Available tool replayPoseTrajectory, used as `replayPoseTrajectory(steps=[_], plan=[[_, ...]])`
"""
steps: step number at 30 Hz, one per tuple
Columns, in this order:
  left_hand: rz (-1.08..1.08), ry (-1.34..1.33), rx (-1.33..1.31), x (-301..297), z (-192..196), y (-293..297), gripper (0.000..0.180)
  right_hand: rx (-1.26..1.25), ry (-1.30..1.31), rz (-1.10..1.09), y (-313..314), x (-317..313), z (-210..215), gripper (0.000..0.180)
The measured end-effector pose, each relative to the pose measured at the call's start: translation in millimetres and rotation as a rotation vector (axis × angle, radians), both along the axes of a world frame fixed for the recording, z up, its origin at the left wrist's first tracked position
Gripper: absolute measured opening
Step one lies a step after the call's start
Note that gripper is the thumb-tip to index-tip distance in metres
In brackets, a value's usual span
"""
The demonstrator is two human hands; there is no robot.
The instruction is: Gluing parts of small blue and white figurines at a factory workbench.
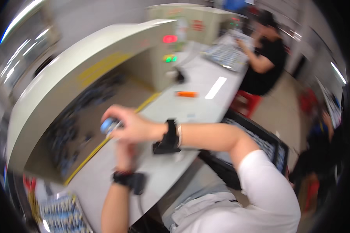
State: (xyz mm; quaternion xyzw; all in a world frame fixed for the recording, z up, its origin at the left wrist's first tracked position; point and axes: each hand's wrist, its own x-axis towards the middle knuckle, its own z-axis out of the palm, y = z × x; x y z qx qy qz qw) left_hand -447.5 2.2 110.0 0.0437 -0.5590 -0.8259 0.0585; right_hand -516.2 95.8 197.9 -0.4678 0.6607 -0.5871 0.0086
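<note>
My right hand reaches across the white table to the yellow-edged mouth of a cream machine. Its fingers are curled round a small blue and silvery piece, too blurred to name more exactly. My left hand is just below it, partly covered by the right hand; its fingers are hidden. Inside the machine's opening lies a heap of small blue-grey pieces. Both wrists wear black straps with a small box.
A tray of blue and pale pieces stands at the lower left. An orange cylinder lies on the table. A black crate is at my right. Farther off, a co-worker in black sits by another filled tray.
</note>
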Motion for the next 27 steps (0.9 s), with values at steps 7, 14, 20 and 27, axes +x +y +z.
replayPoseTrajectory(steps=[7,14,20,27], plan=[[0.303,0.209,-0.325,-2.6,6.3,-21.3,0.025,0.593,0.252,-0.096,-117.6,-65.1,-33.5,0.038],[0.448,0.323,-0.127,-5.8,8.6,-14.4,0.025,0.579,0.361,0.038,-195.2,-96.7,-48.9,0.038],[0.386,0.322,-0.126,0.1,10.7,-12.0,0.022,0.612,0.638,-0.345,-205.8,-87.4,-46.2,0.056],[0.335,0.356,-0.13,8.4,9.6,-5.7,0.023,0.654,0.757,-0.211,-83.6,-6.1,15.0,0.049]])
